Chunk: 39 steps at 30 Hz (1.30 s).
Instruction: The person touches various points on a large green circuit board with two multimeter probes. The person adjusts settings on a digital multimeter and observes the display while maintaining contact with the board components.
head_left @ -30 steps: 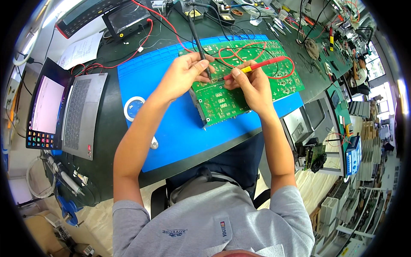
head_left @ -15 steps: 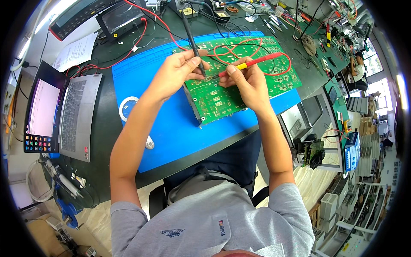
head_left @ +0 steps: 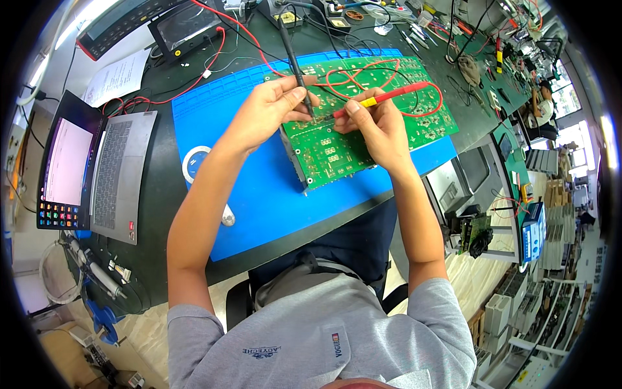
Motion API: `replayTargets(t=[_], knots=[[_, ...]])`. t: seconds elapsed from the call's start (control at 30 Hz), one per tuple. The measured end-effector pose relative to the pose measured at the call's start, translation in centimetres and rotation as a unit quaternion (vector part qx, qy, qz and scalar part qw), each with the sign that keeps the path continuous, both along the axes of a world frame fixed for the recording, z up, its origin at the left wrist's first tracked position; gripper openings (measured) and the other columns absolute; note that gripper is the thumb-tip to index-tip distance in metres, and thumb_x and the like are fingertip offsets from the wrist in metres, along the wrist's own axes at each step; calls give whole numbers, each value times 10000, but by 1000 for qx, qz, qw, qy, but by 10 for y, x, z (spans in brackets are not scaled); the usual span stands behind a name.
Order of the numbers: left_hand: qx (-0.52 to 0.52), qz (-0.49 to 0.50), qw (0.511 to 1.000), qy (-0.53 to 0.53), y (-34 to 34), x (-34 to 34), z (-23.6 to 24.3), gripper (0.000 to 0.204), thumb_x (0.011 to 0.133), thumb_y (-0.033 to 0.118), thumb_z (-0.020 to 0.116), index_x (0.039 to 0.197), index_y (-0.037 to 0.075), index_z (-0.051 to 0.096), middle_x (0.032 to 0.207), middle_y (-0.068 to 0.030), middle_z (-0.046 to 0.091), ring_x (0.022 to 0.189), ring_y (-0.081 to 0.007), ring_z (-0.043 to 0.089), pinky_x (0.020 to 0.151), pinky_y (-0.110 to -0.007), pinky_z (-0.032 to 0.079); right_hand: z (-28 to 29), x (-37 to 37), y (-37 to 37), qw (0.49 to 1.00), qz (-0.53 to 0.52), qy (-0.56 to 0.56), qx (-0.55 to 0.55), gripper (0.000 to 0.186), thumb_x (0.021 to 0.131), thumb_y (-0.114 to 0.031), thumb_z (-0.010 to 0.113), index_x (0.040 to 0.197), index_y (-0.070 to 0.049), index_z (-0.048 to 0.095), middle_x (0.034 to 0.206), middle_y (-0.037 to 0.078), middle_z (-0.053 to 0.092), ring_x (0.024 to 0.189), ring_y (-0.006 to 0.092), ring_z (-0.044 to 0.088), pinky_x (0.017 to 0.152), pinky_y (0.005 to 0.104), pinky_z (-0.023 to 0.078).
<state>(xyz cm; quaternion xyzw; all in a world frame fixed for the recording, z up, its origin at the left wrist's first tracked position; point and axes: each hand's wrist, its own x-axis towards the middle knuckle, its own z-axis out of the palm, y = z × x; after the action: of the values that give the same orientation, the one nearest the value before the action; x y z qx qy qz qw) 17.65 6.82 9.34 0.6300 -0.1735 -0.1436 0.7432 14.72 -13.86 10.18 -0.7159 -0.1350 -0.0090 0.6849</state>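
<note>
A large green circuit board [head_left: 363, 149] lies on a blue mat [head_left: 259, 214]. My left hand [head_left: 271, 107] is closed round a black test probe [head_left: 291, 55], held steeply with its tip down at the board's left part. Between the fingers and thumb of my right hand [head_left: 376, 126] is a red test probe [head_left: 402, 92] with a yellow band, slanting down to the left. The two tips are close together at the board; whether they touch it is too small to tell. A red lead [head_left: 353, 81] loops over the board's far side.
An open laptop [head_left: 113, 168] stands on the left, beside a printed sheet [head_left: 116, 78]. A round white-rimmed item [head_left: 194, 163] lies on the mat near my left forearm. Bench instruments [head_left: 184, 29] stand at the back left; tools and cables crowd the back right. Another person [head_left: 543, 104] sits far right.
Both hands keep their hold on the probes, and the tips stay at nearly the same spot. The whole view has shifted very slightly.
</note>
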Motion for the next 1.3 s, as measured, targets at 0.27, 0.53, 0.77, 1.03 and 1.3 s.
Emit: replayTargets(t=[0.27,0.53,0.77,1.03,1.3], knots=[[-17,-7,1000,16,2,3,-3,375,968,164,462,1286,-35,466,979,-67,586,847,-116,568,820,-276,519,1,2,-6,999,47,10,13,193,913,-125,555,1001,24,470,908,139,621,826,179,636,743,285,523],[-27,-10,999,20,3,4,-4,384,969,182,467,1281,-42,463,978,-69,587,858,-120,575,828,-279,519,4,1,-7,998,65,11,23,156,883,-63,555,985,20,471,925,124,603,880,196,626,795,306,517],[-18,-9,1000,19,3,4,-3,377,969,188,468,1276,-30,473,967,-62,586,862,-118,569,830,-270,519,5,1,-7,997,70,8,26,144,857,-40,555,966,18,483,928,119,599,913,197,610,824,321,502],[-17,-10,1000,17,3,3,-4,379,962,210,486,1264,-19,491,959,-52,587,865,-121,571,818,-272,516,2,0,-7,997,64,9,29,145,851,-40,561,967,16,494,926,119,608,912,196,611,832,324,495],[-45,-35,998,22,5,4,-5,367,961,202,482,1266,-2,483,957,-40,605,891,-143,596,815,-281,500,6,-1,-3,998,59,-23,-8,142,871,-68,570,970,18,514,927,119,632,880,166,609,828,303,484]])
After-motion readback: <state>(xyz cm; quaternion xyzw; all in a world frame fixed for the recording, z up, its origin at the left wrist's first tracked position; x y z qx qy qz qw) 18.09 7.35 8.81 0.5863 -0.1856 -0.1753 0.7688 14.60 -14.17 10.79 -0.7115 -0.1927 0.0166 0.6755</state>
